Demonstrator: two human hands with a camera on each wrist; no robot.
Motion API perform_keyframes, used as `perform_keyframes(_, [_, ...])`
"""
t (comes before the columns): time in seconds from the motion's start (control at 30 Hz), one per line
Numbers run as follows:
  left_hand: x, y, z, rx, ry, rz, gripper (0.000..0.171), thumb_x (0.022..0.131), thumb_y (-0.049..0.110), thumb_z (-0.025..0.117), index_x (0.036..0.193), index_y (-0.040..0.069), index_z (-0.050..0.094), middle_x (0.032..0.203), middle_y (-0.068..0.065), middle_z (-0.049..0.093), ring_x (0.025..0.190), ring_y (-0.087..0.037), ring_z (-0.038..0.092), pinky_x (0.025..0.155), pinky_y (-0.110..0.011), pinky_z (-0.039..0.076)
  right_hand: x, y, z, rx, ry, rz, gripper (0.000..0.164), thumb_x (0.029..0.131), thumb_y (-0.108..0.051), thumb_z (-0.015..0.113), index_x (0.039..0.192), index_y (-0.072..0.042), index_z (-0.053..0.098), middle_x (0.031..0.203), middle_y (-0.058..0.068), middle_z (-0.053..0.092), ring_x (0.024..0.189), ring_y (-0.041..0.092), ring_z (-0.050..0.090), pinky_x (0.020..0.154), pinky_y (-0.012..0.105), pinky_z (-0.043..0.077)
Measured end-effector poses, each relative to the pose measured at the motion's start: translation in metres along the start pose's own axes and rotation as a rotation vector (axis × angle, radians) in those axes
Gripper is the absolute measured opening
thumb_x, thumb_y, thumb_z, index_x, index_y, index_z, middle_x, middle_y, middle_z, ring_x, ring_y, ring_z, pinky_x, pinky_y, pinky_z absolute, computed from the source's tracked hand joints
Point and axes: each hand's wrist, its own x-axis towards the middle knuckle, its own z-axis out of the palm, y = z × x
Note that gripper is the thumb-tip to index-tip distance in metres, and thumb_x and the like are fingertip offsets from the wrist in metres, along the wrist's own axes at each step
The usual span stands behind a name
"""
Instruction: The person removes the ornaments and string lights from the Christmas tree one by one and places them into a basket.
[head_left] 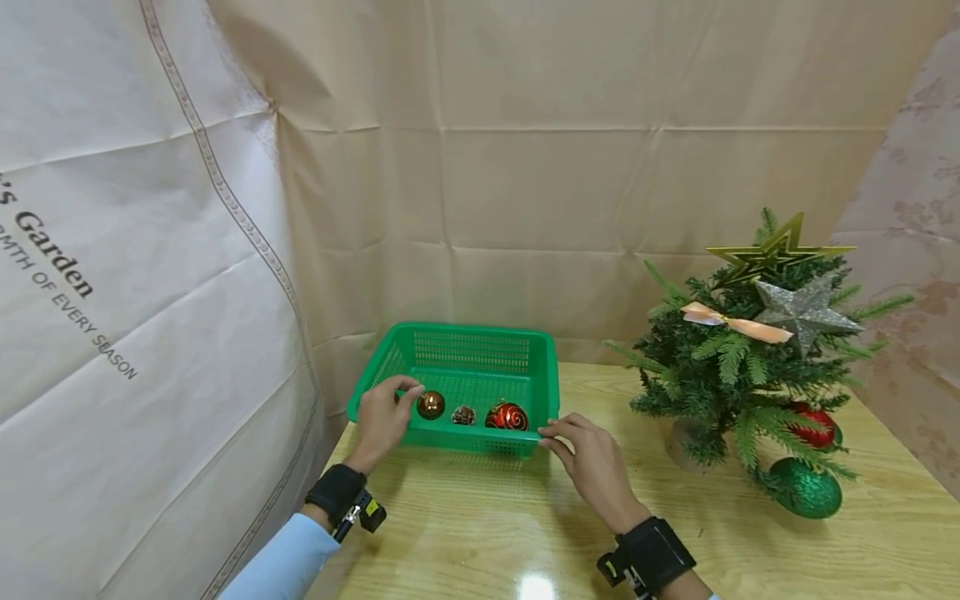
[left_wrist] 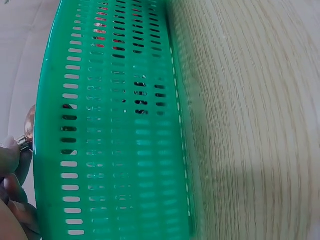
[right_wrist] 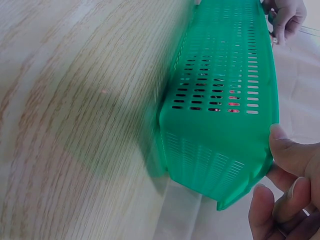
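My left hand (head_left: 385,417) reaches over the near-left side of a green plastic basket (head_left: 480,435). Its thumb and finger pinch the silver cap of a shiny brown Christmas bauble (head_left: 431,405), seen partly above the rim in the left wrist view. A small pine cone (head_left: 463,415) and a red bauble with gold swirls (head_left: 507,416) lie inside the basket. My right hand (head_left: 594,462) grips the rim at the near-right corner, thumb on the near side, as the right wrist view shows.
A small artificial Christmas tree (head_left: 720,375) stands on the right of the wooden table (head_left: 480,517). It carries a gold star (head_left: 780,250), a silver star (head_left: 806,312), a peach bow (head_left: 735,323), a red bauble (head_left: 813,427) and a green bauble (head_left: 806,489). Cloth hangs behind and left.
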Motion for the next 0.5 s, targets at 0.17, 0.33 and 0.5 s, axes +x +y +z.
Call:
perform_keyframes(0.17, [0.0006, -0.0024, -0.0017, 0.029, -0.001, -0.008, 0.009, 0.098, 0.017, 0.072, 0.102, 0.01, 0.077, 0.087, -0.003, 0.072, 0.057, -0.01, 0.047, 0.057, -0.031, 0.04, 0.0008, 0.0, 0.0002, 0.003, 0.003, -0.005, 0.014, 0.084, -0.014, 0.086, 0.097, -0.016, 0.083, 0.097, -0.001, 0.072, 0.079, 0.016, 0.069, 0.065, 0.029, 0.055])
perform_keyframes(0.33, [-0.0008, -0.0046, -0.0022, 0.046, -0.003, -0.021, 0.01, 0.097, 0.017, 0.074, 0.102, 0.009, 0.077, 0.088, -0.004, 0.073, 0.056, -0.01, 0.046, 0.056, -0.029, 0.039, 0.0002, -0.0004, 0.0001, 0.001, -0.002, -0.001, 0.014, 0.083, -0.014, 0.086, 0.097, -0.017, 0.083, 0.097, -0.002, 0.073, 0.08, 0.016, 0.07, 0.065, 0.03, 0.056])
perform_keyframes(0.5, [-0.001, -0.0047, -0.0025, 0.054, -0.005, -0.012, 0.01, 0.096, 0.017, 0.075, 0.101, 0.008, 0.078, 0.09, -0.006, 0.074, 0.058, -0.014, 0.049, 0.057, -0.032, 0.04, -0.0002, -0.0004, 0.0001, 0.002, -0.007, 0.011, 0.014, 0.083, -0.014, 0.086, 0.097, -0.018, 0.083, 0.097, -0.002, 0.072, 0.08, 0.016, 0.069, 0.065, 0.029, 0.055])
